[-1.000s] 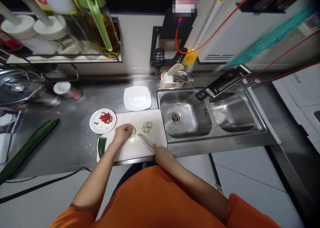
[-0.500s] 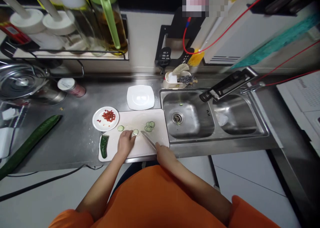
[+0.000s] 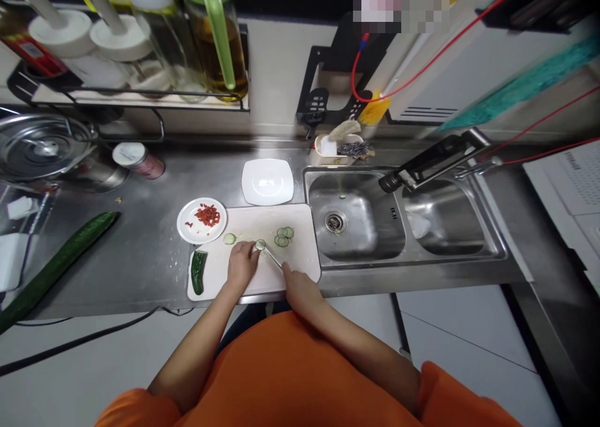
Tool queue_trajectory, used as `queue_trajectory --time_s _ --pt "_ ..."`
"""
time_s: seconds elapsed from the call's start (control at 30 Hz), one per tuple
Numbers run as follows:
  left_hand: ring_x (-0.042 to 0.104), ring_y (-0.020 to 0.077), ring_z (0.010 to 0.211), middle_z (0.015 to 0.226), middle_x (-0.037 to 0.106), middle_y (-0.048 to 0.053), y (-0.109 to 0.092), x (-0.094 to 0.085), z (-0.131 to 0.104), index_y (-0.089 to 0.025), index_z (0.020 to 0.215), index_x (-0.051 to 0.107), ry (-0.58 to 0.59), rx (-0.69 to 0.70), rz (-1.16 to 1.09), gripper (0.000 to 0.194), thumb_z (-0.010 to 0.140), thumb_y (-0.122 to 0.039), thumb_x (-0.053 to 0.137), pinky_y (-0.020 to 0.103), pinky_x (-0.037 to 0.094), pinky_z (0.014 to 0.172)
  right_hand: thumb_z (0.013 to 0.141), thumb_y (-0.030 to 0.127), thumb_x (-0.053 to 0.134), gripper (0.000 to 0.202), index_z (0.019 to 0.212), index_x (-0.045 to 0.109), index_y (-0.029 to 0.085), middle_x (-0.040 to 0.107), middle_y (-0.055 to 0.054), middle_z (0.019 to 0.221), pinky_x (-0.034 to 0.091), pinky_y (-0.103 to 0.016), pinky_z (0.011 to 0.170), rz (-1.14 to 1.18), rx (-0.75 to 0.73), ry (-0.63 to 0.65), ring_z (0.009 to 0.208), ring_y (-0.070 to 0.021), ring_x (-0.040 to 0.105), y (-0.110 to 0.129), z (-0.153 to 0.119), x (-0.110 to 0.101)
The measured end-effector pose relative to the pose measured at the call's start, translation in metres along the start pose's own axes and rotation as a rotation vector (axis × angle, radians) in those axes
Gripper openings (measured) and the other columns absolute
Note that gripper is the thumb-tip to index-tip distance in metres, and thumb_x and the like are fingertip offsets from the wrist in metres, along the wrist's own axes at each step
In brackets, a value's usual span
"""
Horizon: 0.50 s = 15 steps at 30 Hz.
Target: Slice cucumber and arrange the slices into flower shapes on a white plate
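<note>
On the white cutting board (image 3: pixel 255 217), my left hand (image 3: pixel 242 266) has its fingers bent and closed around the edge of a thin cucumber slice (image 3: pixel 260 244). My right hand (image 3: pixel 302 291) is wrapped round the handle of a knife (image 3: pixel 272 256). The blade points up and left, its tip against that slice, close to my left fingertips. Several overlapping cucumber slices (image 3: pixel 284 237) lie to the right, and a single slice (image 3: pixel 229 239) lies to the left. A short cucumber piece (image 3: pixel 197 273) rests at the board's left edge.
A round plate (image 3: pixel 186 224) with chopped red bits overlaps the board's upper left corner. Behind the board stands a square white plate (image 3: pixel 267 182). To the right is a double sink (image 3: pixel 356 252). A whole cucumber (image 3: pixel 60 261) and a red-pink can (image 3: pixel 149 165) are on the left.
My right hand has moved slightly left, bringing the knife tip from beside the cucumber slice onto it. My left hand stays at the slice. The camera view has shifted a little.
</note>
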<state>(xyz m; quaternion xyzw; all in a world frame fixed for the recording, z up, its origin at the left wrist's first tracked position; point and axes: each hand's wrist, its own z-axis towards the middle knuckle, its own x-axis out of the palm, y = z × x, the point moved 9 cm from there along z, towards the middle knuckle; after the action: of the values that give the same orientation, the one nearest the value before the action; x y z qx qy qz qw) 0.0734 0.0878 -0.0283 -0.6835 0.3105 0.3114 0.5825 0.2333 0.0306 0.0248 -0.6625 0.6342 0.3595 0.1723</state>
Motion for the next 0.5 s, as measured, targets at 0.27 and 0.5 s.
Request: queue_trajectory --time_s 0.27,0.5 --pt "0.057 0.0221 0.092 0.094 0.064 0.01 0.0031 0.0021 0.0008 -0.017 0.103 0.065 -0.01 0.008 -0.013 0.027 0.081 -0.028 0.053 0.034 0.044 0.088 0.089 0.006 0.029 0.045 0.133 0.035 0.012 0.065 -0.017 0.097 0.047 -0.03 0.072 -0.004 0.007 0.009 0.094 -0.0251 0.064 0.0016 0.0021 -0.0011" --pt "0.058 0.0215 0.088 0.09 0.064 0.009 -0.0014 -0.003 0.0009 -0.016 0.1 0.066 -0.059 0.043 -0.027 0.025 0.08 -0.027 0.055 0.034 0.046 0.084 0.087 0.005 0.029 0.044 0.13 0.037 0.013 0.066 -0.015 0.097 0.046 -0.029 0.074 0.004 0.014 0.015 0.095 -0.0232 0.064 0.0011 0.0057 0.0019"
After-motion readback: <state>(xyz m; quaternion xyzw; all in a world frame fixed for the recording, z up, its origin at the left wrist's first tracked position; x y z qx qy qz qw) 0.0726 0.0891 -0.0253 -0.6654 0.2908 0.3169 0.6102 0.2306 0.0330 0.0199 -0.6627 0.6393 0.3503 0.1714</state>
